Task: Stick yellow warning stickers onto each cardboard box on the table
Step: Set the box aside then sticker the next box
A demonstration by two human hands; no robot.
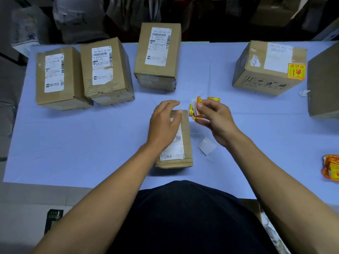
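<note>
A small flat cardboard box (186,142) with a white label lies at the table's middle, near me. My left hand (163,123) hovers over its far end with relaxed fingers, holding nothing. Just right of it, my right hand (214,116) pinches a bunch of yellow warning stickers (197,107) above the cloth. Three upright boxes stand at the back left: one (58,77), a second (104,70), a third (157,55). A larger box (266,70) at the back right carries a yellow sticker (296,71) on its top corner.
A light blue cloth (82,140) covers the table. A white backing scrap (207,147) lies right of the small box. A pack of yellow stickers (332,167) sits at the right edge. Another big box (322,83) stands far right. Dark bags fill the background.
</note>
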